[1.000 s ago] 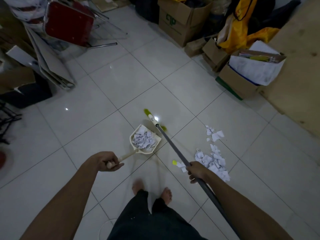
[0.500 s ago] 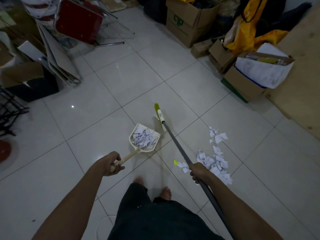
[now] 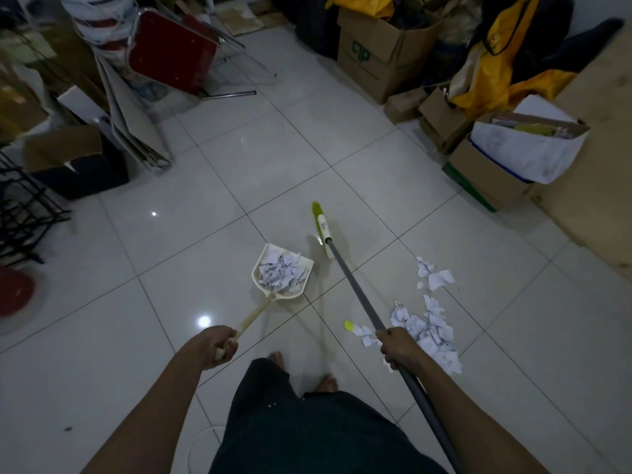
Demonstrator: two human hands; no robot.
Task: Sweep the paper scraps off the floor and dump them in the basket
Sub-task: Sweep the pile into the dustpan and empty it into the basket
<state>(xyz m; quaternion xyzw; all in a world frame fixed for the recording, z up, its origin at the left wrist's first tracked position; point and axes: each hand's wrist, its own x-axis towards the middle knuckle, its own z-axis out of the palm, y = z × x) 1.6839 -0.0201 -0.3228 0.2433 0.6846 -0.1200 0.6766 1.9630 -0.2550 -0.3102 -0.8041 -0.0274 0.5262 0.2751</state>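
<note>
Glossy white tiled floor (image 3: 273, 148), cardboard boxes (image 3: 376, 59) around.

Head camera looks steeply down and forward at the tiled floor (image 3: 212, 186).

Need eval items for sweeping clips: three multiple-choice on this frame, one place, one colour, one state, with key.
1. The main scrap pile on the floor lies where from the broom handle? A) right of it B) left of it C) under the head
2. Colour of the bristles? A) red B) yellow-green C) blue
3. The dustpan is: A) empty B) loaded with scraps C) upside down

A: the pile lies right of the handle. B: green tuft at the head. B: white paper fills the pan.
</note>
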